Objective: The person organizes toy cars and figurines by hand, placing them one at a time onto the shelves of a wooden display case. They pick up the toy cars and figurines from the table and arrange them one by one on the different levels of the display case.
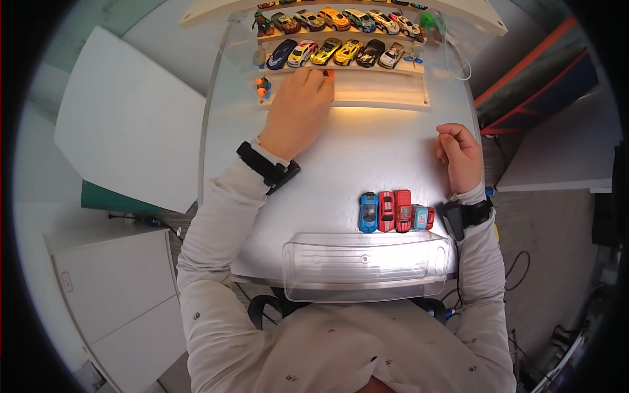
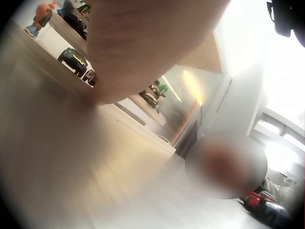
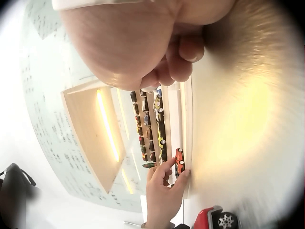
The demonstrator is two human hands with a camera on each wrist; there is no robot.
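My left hand is over the lowest step of a tiered display shelf. In the right wrist view its thumb and fingers pinch a small red toy car at that step. The hand mostly hides this car in the head view. A black toy car shows on the step in the left wrist view. My right hand hangs above the table's right side, fingers loosely curled and holding nothing. Nearer my body is a row of toy cars, including a blue one, a red one and a red pickup.
Rows of toy cars, among them a yellow one, fill the upper steps. An orange-headed figurine stands at the lowest step's left end. A clear plastic tray lies along the table's near edge. A cable hangs at the shelf's right.
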